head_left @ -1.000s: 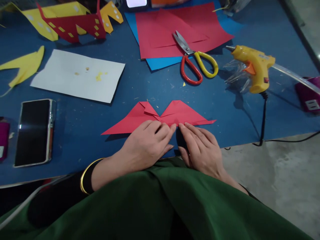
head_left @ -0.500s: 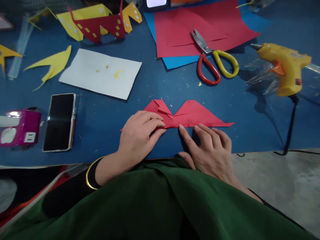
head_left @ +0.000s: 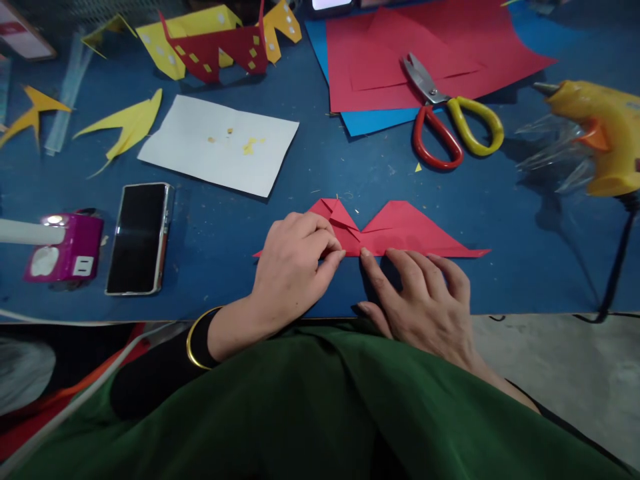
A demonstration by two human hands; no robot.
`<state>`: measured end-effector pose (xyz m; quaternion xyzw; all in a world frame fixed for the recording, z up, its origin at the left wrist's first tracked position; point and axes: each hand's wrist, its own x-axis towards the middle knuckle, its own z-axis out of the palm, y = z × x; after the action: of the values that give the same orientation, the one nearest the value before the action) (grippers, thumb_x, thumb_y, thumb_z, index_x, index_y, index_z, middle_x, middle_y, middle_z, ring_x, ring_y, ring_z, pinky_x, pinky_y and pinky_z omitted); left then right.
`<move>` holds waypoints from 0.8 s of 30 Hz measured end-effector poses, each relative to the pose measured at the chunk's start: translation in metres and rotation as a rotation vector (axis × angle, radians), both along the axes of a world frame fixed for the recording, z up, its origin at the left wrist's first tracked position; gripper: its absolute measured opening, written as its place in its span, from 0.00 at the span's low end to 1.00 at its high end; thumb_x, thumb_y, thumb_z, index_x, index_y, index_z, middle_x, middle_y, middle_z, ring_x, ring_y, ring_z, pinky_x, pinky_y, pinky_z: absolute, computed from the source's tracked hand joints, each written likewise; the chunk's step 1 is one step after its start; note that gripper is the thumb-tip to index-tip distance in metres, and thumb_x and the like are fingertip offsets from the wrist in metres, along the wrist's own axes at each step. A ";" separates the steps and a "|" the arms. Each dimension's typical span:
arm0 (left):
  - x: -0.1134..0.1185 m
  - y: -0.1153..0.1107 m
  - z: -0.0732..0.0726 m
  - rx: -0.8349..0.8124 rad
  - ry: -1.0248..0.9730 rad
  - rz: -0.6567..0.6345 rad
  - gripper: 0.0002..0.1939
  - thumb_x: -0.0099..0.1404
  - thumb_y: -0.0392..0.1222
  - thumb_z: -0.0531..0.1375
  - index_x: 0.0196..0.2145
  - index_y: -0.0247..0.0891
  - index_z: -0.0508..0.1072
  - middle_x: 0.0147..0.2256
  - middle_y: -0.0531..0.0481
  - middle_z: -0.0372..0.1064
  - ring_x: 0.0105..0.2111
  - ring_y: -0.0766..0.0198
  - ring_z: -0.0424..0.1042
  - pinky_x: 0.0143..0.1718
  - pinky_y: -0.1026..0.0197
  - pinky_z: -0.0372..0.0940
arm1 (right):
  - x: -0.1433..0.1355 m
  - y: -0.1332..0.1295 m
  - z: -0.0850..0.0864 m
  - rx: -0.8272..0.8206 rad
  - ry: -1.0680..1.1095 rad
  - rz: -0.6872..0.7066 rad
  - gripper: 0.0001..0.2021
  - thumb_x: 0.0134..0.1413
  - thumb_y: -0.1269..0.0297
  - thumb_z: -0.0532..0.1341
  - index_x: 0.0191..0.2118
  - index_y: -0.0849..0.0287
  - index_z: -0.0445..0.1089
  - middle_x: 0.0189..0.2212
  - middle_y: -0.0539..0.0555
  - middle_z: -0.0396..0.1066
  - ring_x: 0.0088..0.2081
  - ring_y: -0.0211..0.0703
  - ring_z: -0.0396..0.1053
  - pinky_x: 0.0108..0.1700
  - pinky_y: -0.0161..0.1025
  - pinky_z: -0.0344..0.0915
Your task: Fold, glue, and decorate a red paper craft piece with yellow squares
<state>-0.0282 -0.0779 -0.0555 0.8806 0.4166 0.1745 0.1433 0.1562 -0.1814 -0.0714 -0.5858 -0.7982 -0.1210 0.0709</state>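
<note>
A folded piece of red paper [head_left: 410, 233] lies flat on the blue table, with two peaks and a notch between them. My left hand [head_left: 295, 267] covers part of its left half. The thumb and curled fingers of that hand pinch the paper's near edge left of the notch. My right hand [head_left: 425, 303] rests palm down, fingers apart, its fingertips touching the same edge right of the notch. Scissors [head_left: 433, 120] with one red and one yellow handle lie farther back, partly on red sheets [head_left: 350, 100].
A yellow glue gun [head_left: 615, 133] is at the right. On the left are a phone [head_left: 137, 237], a purple device [head_left: 75, 247], a white sheet [head_left: 185, 150] and a yellow paper cutout [head_left: 130, 127]. Behind stands a red paper crown [head_left: 205, 57]. The table's front edge is close to my body.
The view has shifted slightly, so most table items appear farther right. My left fingers have closed a little more at the paper's near edge. My right hand stays on the edge.
</note>
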 end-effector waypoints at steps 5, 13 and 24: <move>0.000 0.001 0.000 0.003 0.002 0.011 0.07 0.69 0.38 0.60 0.32 0.38 0.75 0.39 0.47 0.75 0.40 0.57 0.70 0.41 0.52 0.60 | 0.000 0.001 -0.001 0.004 -0.006 0.010 0.29 0.67 0.47 0.54 0.65 0.61 0.65 0.53 0.65 0.72 0.53 0.55 0.64 0.58 0.52 0.55; -0.003 0.002 0.001 0.009 0.013 0.012 0.08 0.69 0.38 0.61 0.31 0.38 0.74 0.39 0.47 0.76 0.40 0.57 0.70 0.41 0.52 0.59 | -0.002 0.006 -0.001 0.031 -0.008 0.051 0.26 0.68 0.52 0.55 0.62 0.65 0.68 0.50 0.64 0.74 0.51 0.52 0.65 0.58 0.50 0.55; -0.006 0.002 0.002 0.030 0.048 0.009 0.08 0.70 0.39 0.60 0.31 0.38 0.75 0.39 0.47 0.76 0.40 0.56 0.70 0.42 0.50 0.59 | -0.009 0.011 0.000 0.036 0.035 0.086 0.23 0.68 0.54 0.53 0.60 0.62 0.70 0.48 0.62 0.75 0.50 0.53 0.65 0.56 0.50 0.55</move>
<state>-0.0338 -0.0763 -0.0535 0.8846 0.4212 0.1604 0.1195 0.1473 -0.1707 -0.0718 -0.5516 -0.8190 -0.1221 0.1006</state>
